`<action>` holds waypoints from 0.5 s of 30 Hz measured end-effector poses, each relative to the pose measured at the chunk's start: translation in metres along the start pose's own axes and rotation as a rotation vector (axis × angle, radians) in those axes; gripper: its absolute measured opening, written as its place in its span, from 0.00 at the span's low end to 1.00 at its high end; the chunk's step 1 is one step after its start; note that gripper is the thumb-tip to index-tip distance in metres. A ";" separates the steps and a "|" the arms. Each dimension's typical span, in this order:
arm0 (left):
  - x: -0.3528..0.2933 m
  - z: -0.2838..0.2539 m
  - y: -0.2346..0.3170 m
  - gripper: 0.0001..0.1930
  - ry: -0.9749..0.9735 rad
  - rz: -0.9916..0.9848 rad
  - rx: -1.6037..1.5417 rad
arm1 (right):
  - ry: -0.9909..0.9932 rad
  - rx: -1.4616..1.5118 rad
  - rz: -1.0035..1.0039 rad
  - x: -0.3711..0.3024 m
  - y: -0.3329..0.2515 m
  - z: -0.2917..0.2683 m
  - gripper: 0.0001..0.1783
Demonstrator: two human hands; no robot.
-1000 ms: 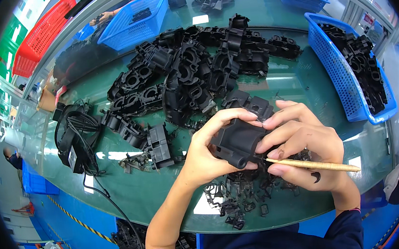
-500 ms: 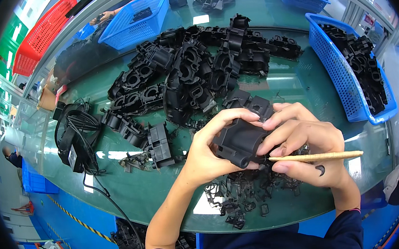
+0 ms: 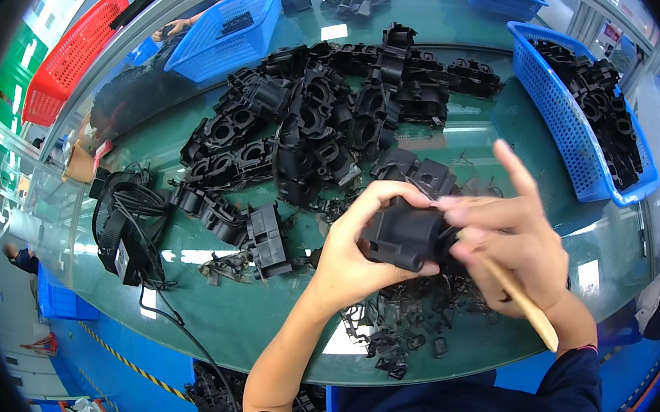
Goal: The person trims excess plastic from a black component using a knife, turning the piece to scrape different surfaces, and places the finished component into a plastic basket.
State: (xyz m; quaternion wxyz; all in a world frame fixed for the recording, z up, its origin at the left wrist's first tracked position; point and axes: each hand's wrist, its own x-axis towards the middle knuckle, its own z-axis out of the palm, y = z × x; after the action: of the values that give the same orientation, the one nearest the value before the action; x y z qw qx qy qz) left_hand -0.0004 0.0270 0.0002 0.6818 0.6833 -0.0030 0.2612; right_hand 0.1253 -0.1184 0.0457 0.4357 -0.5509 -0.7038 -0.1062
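Note:
A black moulded plastic part (image 3: pixel 405 235) sits in my left hand (image 3: pixel 350 255), whose thumb and fingers wrap round it from the left. Against its right side works my right hand (image 3: pixel 510 245), smeared by motion, with one finger stuck up and away. A tan stick-like tool (image 3: pixel 523 299) runs through the right hand, its thick end slanting down toward the wrist; its other end is hidden behind the fingers. Beneath both hands, thin black plastic scraps (image 3: pixel 402 317) are scattered on the green tabletop (image 3: pixel 271 337).
Many similar black parts (image 3: pixel 310 113) are heaped behind my hands. A blue basket (image 3: pixel 574 130) of black parts stands on the right, another blue basket (image 3: pixel 225 38) at the back left. Coiled black cable (image 3: pixel 131 215) lies left, trailing over the table's front edge.
The tan tool has swung from lying level to slanting down toward the right wrist. One right-hand finger has lifted off. The plastic part has shifted slightly right in my left hand.

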 end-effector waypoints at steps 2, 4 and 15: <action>-0.001 0.001 -0.002 0.29 -0.060 0.037 -0.029 | 0.127 -0.214 0.073 0.001 0.001 -0.005 0.06; -0.001 0.000 0.000 0.29 -0.051 0.034 -0.006 | 0.170 -0.177 0.065 0.006 0.002 -0.009 0.05; 0.000 -0.006 -0.007 0.35 0.076 -0.213 -0.325 | -0.084 -0.349 0.367 0.010 0.018 -0.045 0.03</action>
State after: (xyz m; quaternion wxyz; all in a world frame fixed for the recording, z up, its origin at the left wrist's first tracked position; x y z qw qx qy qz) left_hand -0.0004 0.0325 -0.0065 0.8066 0.5502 0.0528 0.2094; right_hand 0.1634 -0.1334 0.0742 0.3164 -0.7403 -0.5804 -0.1224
